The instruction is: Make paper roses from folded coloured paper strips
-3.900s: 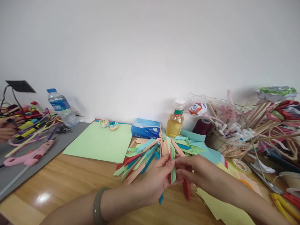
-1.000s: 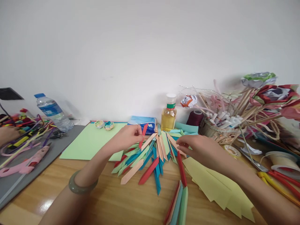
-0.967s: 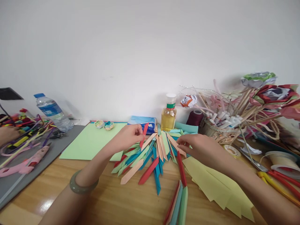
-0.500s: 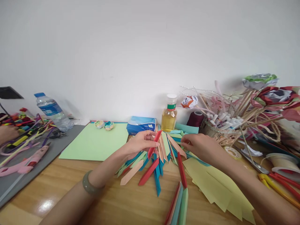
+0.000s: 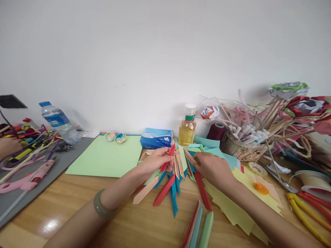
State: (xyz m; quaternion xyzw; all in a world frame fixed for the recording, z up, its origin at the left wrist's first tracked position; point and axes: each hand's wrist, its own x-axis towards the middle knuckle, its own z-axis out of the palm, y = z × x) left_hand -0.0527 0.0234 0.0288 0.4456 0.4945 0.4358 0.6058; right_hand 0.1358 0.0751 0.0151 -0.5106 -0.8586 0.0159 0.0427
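Observation:
My left hand (image 5: 159, 160) pinches a red folded paper strip (image 5: 171, 150) upright between thumb and fingers. Around and below it spreads a pile of folded paper strips in blue, green, red and peach. My right hand (image 5: 214, 167) reaches into the right side of this pile, its fingers closed at a peach folded strip (image 5: 190, 155); the fingertips are partly hidden. Just below the right hand lies another red strip (image 5: 203, 193). Nearer me are a green strip (image 5: 206, 229) and a small group of red, peach and blue strips (image 5: 194, 225).
A blue tissue pack (image 5: 156, 138) and a bottle of yellow liquid (image 5: 187, 127) stand behind the pile. Green paper (image 5: 106, 158) lies left, yellow sheets (image 5: 230, 199) right. Scissors (image 5: 297, 206) and a pot of sticks (image 5: 240, 148) are farther right. Another person's hand (image 5: 10, 148) shows far left.
My right hand has moved slightly left and down onto the strips. The red and green strips below it have shifted right. An orange paper flower now shows beside my right forearm.

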